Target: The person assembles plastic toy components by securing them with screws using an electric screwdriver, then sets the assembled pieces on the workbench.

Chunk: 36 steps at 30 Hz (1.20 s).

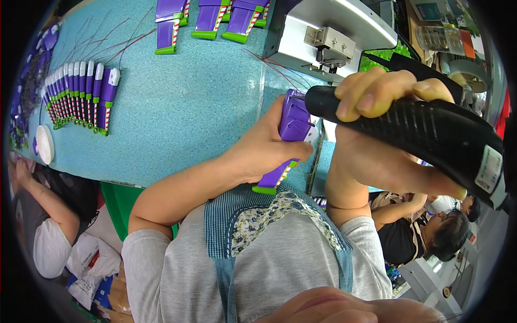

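My left hand [264,142] is closed around a purple plastic toy wing [295,119], which has a green end and a red-and-white striped edge. The wing stands tilted over the near edge of the table, in front of my chest. In my right hand [371,153] is a thick black power screwdriver [420,121], fingers over its top and thumb below. Its round nose points left and meets or overlaps the wing's upper right side in view. Whether the two touch, I cannot tell. The bit's tip is hidden. Thin red wires run from near the wing's top toward the back.
A row of several similar wings [75,89] lies at left on the blue table [199,102]; more wings [210,19] lie at the back. A metal machine [328,40] stands back right. A white round lid-like piece [45,144] sits at the left edge. Other people are on both sides.
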Available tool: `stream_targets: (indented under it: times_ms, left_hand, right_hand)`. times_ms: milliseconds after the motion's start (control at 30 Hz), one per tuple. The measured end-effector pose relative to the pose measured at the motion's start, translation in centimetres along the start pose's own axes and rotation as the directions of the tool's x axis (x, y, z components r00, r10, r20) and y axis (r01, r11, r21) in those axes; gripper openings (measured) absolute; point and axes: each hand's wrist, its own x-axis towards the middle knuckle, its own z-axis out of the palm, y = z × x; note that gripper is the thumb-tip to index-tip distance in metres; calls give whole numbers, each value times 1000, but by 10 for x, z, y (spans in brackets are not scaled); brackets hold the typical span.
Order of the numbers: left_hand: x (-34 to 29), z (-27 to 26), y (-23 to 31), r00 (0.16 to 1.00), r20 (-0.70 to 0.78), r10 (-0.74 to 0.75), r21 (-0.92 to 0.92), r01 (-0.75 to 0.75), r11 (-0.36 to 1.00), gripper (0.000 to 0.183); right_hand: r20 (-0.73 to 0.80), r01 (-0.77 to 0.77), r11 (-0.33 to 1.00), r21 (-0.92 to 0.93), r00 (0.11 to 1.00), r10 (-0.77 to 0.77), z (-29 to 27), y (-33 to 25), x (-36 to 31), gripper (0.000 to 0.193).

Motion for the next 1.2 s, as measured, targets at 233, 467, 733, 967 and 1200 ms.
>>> stream_targets:
  times_ms: [233, 467, 733, 967, 1200]
  left_hand:
    - [2, -2, 0, 999, -1, -40, 47, 40, 998, 67]
    - [2, -4, 2, 999, -13, -29, 38, 29, 999, 64]
    - [10, -7, -2, 997, 23, -69, 38, 68, 997, 67]
    - [6, 2, 4, 998, -21, -57, 14, 57, 998, 62]
    - [7, 1, 2, 998, -22, -56, -8, 56, 998, 64]
  right_hand:
    - [-31, -44, 998, 51, 998, 46, 0, 9, -9, 98]
    - [24, -57, 996, 64, 998, 55, -3, 3, 9, 96]
    - [-42, 5, 996, 89, 999, -1, -27, -1, 28, 99]
    - [-33, -52, 998, -19, 998, 51, 3, -12, -3, 99]
    - [-27, -18, 1000, -23, 999, 18, 2, 0, -10, 97]
